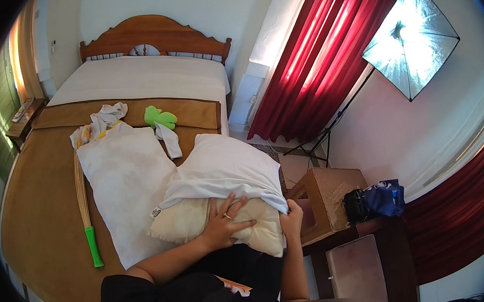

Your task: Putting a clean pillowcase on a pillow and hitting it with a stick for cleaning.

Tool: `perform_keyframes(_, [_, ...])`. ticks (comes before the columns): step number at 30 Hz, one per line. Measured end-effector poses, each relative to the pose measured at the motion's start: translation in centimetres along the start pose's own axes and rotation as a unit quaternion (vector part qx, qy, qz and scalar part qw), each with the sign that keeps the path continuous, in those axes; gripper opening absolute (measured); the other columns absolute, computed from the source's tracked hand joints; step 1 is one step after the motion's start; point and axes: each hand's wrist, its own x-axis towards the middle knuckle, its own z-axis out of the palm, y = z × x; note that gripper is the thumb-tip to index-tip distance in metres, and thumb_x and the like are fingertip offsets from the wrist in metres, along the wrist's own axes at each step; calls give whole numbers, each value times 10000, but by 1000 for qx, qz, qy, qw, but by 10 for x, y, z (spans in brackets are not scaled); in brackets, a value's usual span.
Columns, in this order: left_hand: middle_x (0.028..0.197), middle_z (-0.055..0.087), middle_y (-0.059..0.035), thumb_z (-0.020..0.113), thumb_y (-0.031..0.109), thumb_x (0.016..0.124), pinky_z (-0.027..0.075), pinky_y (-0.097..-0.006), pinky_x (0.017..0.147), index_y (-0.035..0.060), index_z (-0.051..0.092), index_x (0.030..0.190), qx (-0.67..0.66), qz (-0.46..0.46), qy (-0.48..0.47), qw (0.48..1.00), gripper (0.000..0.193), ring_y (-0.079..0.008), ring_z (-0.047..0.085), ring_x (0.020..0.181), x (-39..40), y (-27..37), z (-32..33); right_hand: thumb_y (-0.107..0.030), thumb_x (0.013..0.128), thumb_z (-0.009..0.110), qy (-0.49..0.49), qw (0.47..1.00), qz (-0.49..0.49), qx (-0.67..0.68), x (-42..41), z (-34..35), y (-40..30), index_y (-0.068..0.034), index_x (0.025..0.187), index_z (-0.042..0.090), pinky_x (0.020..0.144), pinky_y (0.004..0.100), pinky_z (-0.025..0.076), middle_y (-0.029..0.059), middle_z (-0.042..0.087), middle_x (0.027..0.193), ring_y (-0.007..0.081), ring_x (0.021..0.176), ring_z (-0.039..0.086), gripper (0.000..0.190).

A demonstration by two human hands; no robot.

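Note:
A cream pillow point(187, 218) lies at the front of the bed with a white pillowcase point(230, 160) pulled over its far part. The near part of the pillow is bare, and a small tag shows at its left corner. My left hand point(226, 223), wearing a ring, rests on the bare pillow with its fingers spread, the tips at the pillowcase's hem. At the hem's right corner, my right hand point(291, 220) pinches the pillowcase. Another white pillow point(125, 174) lies flat to the left, partly beneath the cased one.
On the brown bedcover point(48, 211) lie a stick broom point(86, 207) with a green handle, white cloths point(109, 115), a green plush toy point(159, 117) and a white sock-like cloth point(168, 140). To the right stand a wooden cabinet point(336, 194), a dark bag point(355, 205) and a softbox lamp point(414, 45).

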Motion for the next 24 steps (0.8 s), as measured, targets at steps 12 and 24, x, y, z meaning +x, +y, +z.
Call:
perform_keyframes(12, [1239, 580, -101, 719, 95, 682, 402, -416, 946, 135, 671, 1075, 51, 51, 117, 991, 397, -310, 522, 1153, 51, -18, -2, 69, 715, 545, 116, 991, -52, -34, -59, 25, 4, 25, 868, 529, 688, 395, 437, 177, 515, 799, 358, 743, 536, 160])
perform_keyframes(24, [1038, 605, -69, 613, -60, 597, 472, -421, 811, 70, 651, 902, -22, -63, 197, 978, 333, -304, 563, 952, 3, -65, -38, -24, 738, 667, 161, 976, 49, -140, -118, 21, 90, -13, 805, 493, 649, 356, 415, 130, 494, 756, 266, 700, 505, 187])
